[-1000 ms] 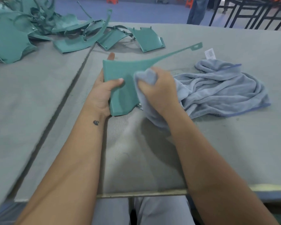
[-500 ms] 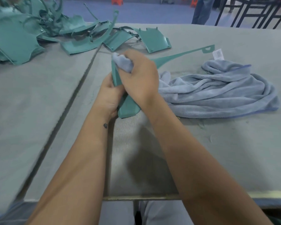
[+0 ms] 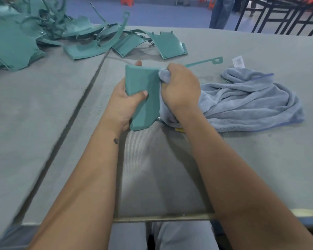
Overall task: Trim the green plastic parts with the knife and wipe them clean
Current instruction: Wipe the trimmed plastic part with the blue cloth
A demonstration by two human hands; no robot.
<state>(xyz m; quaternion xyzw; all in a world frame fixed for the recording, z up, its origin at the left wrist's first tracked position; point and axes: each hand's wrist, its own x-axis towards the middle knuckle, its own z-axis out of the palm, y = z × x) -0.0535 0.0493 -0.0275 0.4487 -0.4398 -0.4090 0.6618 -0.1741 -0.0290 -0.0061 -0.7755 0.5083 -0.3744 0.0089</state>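
Wiping is in hand: the left hand (image 3: 124,100) grips the green part (image 3: 143,91), the right hand (image 3: 181,87) clutches bunched cloth (image 3: 251,98) against it; next likely calls for rubbing along the surface.

A factory floor or workshop, by the look of it; the hands work at a broad bench (image 3: 260,159) covered in grey felt; beyond the left hand (image 3: 123,101) lies a heap of identical green plastic parts (image 3: 43,37); far past the right hand (image 3: 181,87) stretches a blue painted floor (image 3: 161,17) with black metal frames (image 3: 282,17) and a standing person's legs (image 3: 222,13).
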